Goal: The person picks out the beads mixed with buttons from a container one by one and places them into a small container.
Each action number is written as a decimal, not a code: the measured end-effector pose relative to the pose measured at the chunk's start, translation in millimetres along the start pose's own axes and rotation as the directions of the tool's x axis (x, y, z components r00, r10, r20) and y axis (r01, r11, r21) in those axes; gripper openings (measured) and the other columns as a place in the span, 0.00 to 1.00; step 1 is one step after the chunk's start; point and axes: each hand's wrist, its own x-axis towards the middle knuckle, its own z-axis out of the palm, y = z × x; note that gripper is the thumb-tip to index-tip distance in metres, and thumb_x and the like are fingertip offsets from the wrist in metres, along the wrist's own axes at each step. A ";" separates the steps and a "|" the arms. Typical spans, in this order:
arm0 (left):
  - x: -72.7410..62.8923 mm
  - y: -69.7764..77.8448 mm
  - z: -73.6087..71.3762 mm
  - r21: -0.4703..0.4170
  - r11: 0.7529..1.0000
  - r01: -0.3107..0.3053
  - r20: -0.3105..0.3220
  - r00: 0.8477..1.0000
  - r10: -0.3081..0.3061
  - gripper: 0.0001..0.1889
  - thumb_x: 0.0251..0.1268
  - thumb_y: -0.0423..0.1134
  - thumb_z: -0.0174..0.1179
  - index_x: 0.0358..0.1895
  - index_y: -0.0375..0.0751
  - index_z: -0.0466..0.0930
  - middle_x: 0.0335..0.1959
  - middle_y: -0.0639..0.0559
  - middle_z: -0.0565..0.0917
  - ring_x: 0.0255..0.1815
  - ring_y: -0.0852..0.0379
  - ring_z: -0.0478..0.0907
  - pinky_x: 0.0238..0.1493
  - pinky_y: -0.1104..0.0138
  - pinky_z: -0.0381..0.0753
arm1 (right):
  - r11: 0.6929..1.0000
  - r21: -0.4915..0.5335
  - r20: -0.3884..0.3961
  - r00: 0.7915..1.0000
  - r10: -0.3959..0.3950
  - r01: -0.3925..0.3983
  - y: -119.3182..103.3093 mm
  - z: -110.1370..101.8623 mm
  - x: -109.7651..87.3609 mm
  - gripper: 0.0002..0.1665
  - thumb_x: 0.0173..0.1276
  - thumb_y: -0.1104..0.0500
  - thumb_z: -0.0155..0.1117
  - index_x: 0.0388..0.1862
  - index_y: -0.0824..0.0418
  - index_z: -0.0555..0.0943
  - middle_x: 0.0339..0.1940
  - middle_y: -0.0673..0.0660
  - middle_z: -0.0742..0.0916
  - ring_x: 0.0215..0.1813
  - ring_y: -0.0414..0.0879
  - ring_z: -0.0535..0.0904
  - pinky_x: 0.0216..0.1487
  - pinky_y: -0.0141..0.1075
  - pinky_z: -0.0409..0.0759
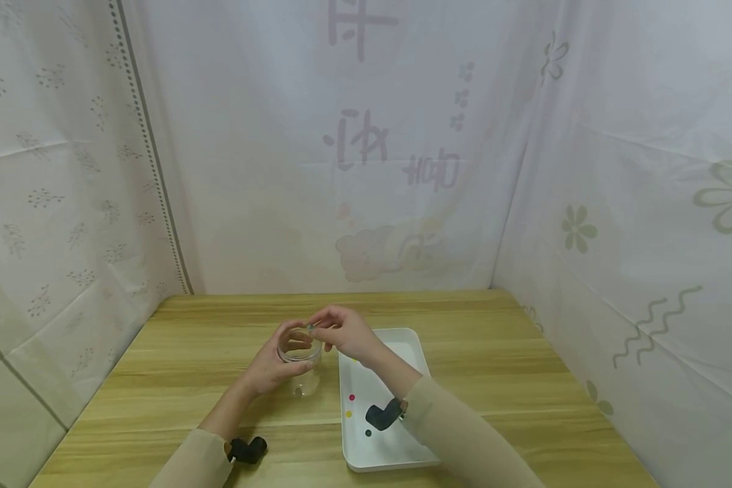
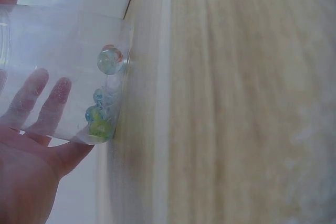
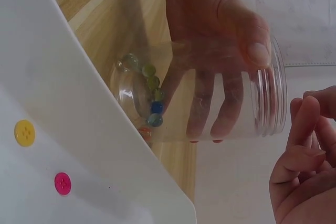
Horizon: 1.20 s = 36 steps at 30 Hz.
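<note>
My left hand (image 1: 267, 371) grips a clear, wide-mouthed jar (image 1: 306, 381), its thumb and fingers spread round the side. Several glass marbles (image 3: 153, 82) in green, blue and clear lie at the jar's bottom; the left wrist view shows them too, a yellow-green marble (image 2: 100, 128) among them. At the jar's rim, the right hand (image 1: 349, 337) pinches a small blue-green piece (image 1: 311, 327) between thumb and fingertips. I cannot tell whether that piece is a marble or a button; in the right wrist view the fingers hide it.
Right of the jar lies a white tray (image 1: 381, 453), partly under the right forearm. On it are a pink button (image 3: 63, 183), a yellow button (image 3: 24, 133) and a dark round piece (image 1: 369, 433). Printed curtains (image 1: 268, 169) stand behind and beside the wooden table (image 1: 482, 346).
</note>
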 end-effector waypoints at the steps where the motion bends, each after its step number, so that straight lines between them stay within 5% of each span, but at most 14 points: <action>1: 0.0 0.3 -0.1 0.004 1.000 0.000 0.000 1.000 0.000 0.40 0.70 0.36 0.74 0.79 0.44 0.61 0.72 0.25 0.74 0.75 0.23 0.74 0.64 0.43 0.86 | 1.000 -0.001 0.003 1.000 -0.003 0.003 -0.2 1.1 0.0 0.13 0.77 0.58 0.72 0.57 0.58 0.88 0.49 0.64 0.93 0.32 0.44 0.82 0.37 0.35 0.82; 5: -0.4 1.6 -0.5 0.022 1.000 0.004 0.001 1.000 -0.004 0.40 0.70 0.36 0.74 0.79 0.44 0.61 0.74 0.28 0.74 0.75 0.23 0.74 0.64 0.42 0.86 | 1.000 -0.003 0.018 1.000 -0.017 0.017 -1.1 5.7 0.5 0.13 0.77 0.57 0.73 0.56 0.59 0.88 0.50 0.68 0.92 0.30 0.43 0.81 0.35 0.33 0.80; 12: -0.5 2.8 -0.4 0.041 0.999 0.012 -0.007 1.000 -0.012 0.41 0.70 0.36 0.74 0.80 0.45 0.61 0.74 0.31 0.75 0.76 0.26 0.75 0.64 0.46 0.87 | 1.000 -0.015 0.045 0.999 -0.019 0.019 -4.9 11.9 -0.3 0.11 0.77 0.57 0.73 0.55 0.57 0.89 0.45 0.54 0.92 0.30 0.43 0.81 0.33 0.32 0.82; 20: 0.4 4.2 0.4 0.025 1.000 0.013 -0.015 1.000 -0.013 0.39 0.69 0.35 0.74 0.78 0.47 0.62 0.79 0.34 0.72 0.76 0.28 0.74 0.60 0.54 0.87 | 0.997 -0.076 0.053 0.998 -0.022 0.026 -11.6 16.2 -0.2 0.09 0.78 0.58 0.72 0.53 0.56 0.88 0.44 0.52 0.91 0.24 0.41 0.78 0.29 0.34 0.80; 36: -0.7 2.8 1.0 0.032 0.999 -0.007 -0.012 1.000 0.007 0.41 0.69 0.36 0.75 0.79 0.47 0.62 0.78 0.33 0.73 0.75 0.26 0.74 0.61 0.47 0.88 | 0.996 -0.084 0.059 0.998 -0.015 0.020 -13.9 18.3 -3.1 0.11 0.78 0.57 0.72 0.55 0.59 0.89 0.46 0.52 0.92 0.29 0.43 0.81 0.29 0.33 0.81</action>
